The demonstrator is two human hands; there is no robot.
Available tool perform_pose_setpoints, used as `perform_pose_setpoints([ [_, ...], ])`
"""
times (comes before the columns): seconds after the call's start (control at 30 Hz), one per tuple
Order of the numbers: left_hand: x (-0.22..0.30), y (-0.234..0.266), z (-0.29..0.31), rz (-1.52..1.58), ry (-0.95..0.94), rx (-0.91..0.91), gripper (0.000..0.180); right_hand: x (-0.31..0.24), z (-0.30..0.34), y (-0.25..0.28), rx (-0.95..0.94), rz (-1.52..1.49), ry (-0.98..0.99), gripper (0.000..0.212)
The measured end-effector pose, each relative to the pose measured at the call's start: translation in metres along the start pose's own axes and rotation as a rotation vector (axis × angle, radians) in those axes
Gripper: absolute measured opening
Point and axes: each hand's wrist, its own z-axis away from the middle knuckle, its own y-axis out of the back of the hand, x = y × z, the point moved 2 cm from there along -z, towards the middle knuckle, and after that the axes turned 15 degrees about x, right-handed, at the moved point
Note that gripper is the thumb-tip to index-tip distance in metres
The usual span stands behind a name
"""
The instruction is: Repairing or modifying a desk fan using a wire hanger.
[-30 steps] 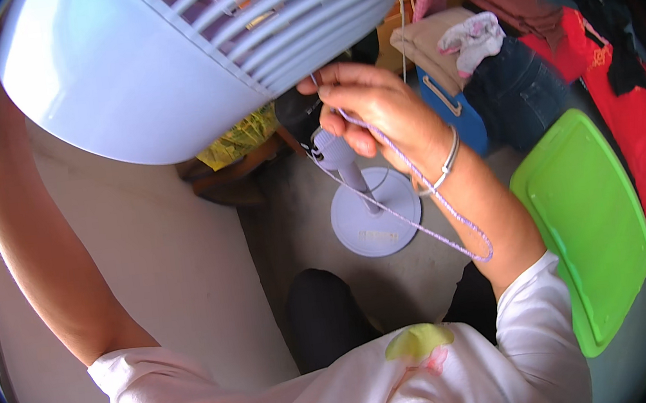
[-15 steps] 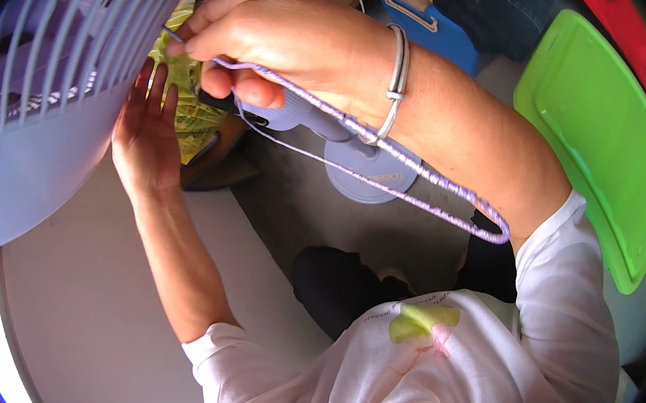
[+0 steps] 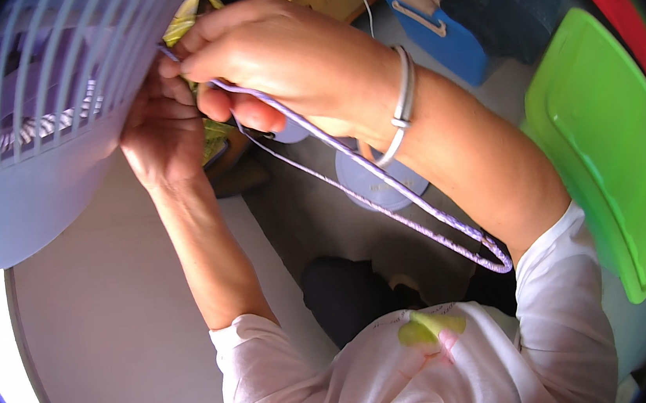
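A purple-and-white wrapped cord [image 3: 418,206] is pinched in the fingers of my right hand [image 3: 268,58]. Its thin end pokes out past my fingertips toward the pale blue slatted plastic piece [image 3: 47,199]. From my grip the cord hangs in a long loop below my forearm, with the bend near my elbow. My left hand [image 3: 162,136] is palm up, close beside the slatted piece and under my right fingertips. Its fingers are loosely curled and apart, partly covered by my right hand; I see nothing held in it.
A round grey-blue base [image 3: 379,176] stands on the dark floor. At right leans a green plastic lid [image 3: 605,148]. A blue bin [image 3: 440,40], folded jeans [image 3: 507,5] and red cloth [image 3: 619,21] lie beyond. Yellow wrapping [image 3: 214,138] is behind my hands; a pale surface [image 3: 116,325] lies left.
My left hand has moved right and up to my right fingertips, and its fingers have curled. My right hand keeps its pinch on the cord. The loop's bend hangs slightly lower.
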Motion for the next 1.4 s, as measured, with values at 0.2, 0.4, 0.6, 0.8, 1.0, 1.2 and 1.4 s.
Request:
perform_pose_setpoints([
  [0.2,-0.014,0.008,0.005,-0.065,-0.051,0.064,0.042,0.006,0.001,0.002,-0.049,-0.179,-0.053,0.014],
  [0.4,-0.018,0.002,0.016,0.029,-0.077,0.085,0.04,0.004,0.002,-0.004,-0.048,-0.089,-0.093,0.018],
  [0.6,-0.025,-0.003,0.016,0.078,-0.057,0.013,0.04,-0.004,0.002,-0.002,0.034,0.073,-0.127,0.018],
  [0.8,-0.024,-0.002,0.015,0.045,-0.057,0.001,0.039,-0.013,0.003,0.003,0.014,0.18,-0.164,0.019],
  [1.0,-0.024,-0.006,0.017,0.022,-0.053,0.032,0.039,-0.008,0.004,0.008,-0.086,0.109,-0.178,0.019],
  [1.2,-0.024,-0.006,0.019,0.048,-0.041,0.046,0.042,0.0,0.007,0.002,-0.086,0.028,-0.102,0.017],
  [1.4,-0.025,0.001,0.018,-0.064,-0.017,-0.123,0.043,0.003,0.006,0.0,-0.013,-0.016,-0.122,0.017],
])
